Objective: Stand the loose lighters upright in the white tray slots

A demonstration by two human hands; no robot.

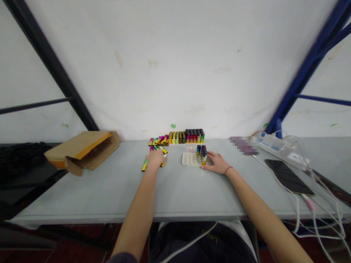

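Loose cylinders: slim coloured tubes (144, 166), battery- or lighter-like, lying around and under the left hand (155, 157); more in a back pile (159, 141).
Handling: likely light, stiff; shiny wrap could be slick and roll. Fragility: can't judge.
Hold point: pinch mid-body, or near the top if standing it in a socket.
Left grip: fingers down among the tubes; can't tell if one is pinched.
Right grip: right hand (218, 163) spread at tray's right end, thumb by the near corner; can't tell if clamping or resting.
White tray: socketed tray (189, 159), looks like thin, light plastic; standing cylinders (204, 157) fill the right end, sockets bare to the left.
Back rows: dark-topped cylinders (195, 137) upright, beside yellow-topped cylinders (177, 137).
Cardboard box: open-ended carton (82, 148) at far left, contents not visible.
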